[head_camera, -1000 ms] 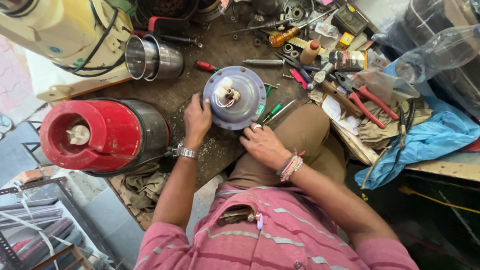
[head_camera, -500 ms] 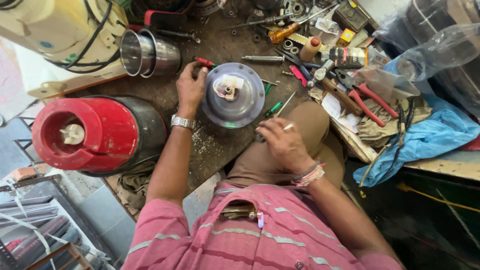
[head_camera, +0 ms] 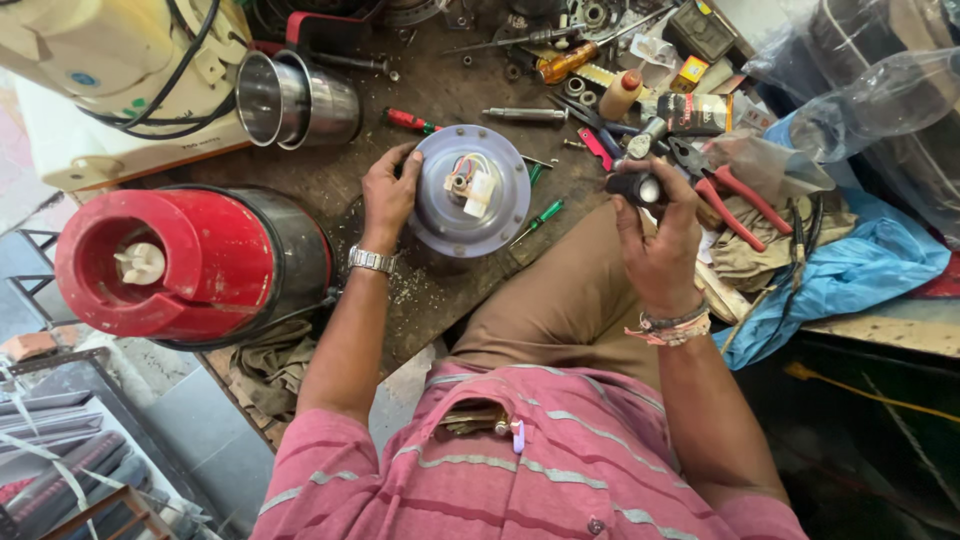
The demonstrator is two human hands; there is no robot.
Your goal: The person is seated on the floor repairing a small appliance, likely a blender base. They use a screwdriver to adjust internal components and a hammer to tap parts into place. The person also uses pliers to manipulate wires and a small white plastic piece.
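Observation:
A round grey appliance base [head_camera: 470, 190] lies on the dirty workbench with wires and a white connector showing at its centre. My left hand [head_camera: 388, 195] grips its left rim; a metal watch sits on that wrist. My right hand [head_camera: 655, 235] is out to the right, above my knee, closed on a small black tool with a shiny metal tip [head_camera: 640, 187]. Beside that hand lie red-handled pliers [head_camera: 725, 190].
A red and black mixer body [head_camera: 185, 265] stands at the left. A steel jar [head_camera: 295, 100] lies behind it near a cream appliance [head_camera: 110, 70]. Screwdrivers [head_camera: 540, 215], a bottle [head_camera: 620, 95] and small parts crowd the back. Blue cloth [head_camera: 850, 270] covers the right.
My right hand moved from my knee out to the right and took hold of the small black tool. My left hand stays on the grey base's rim.

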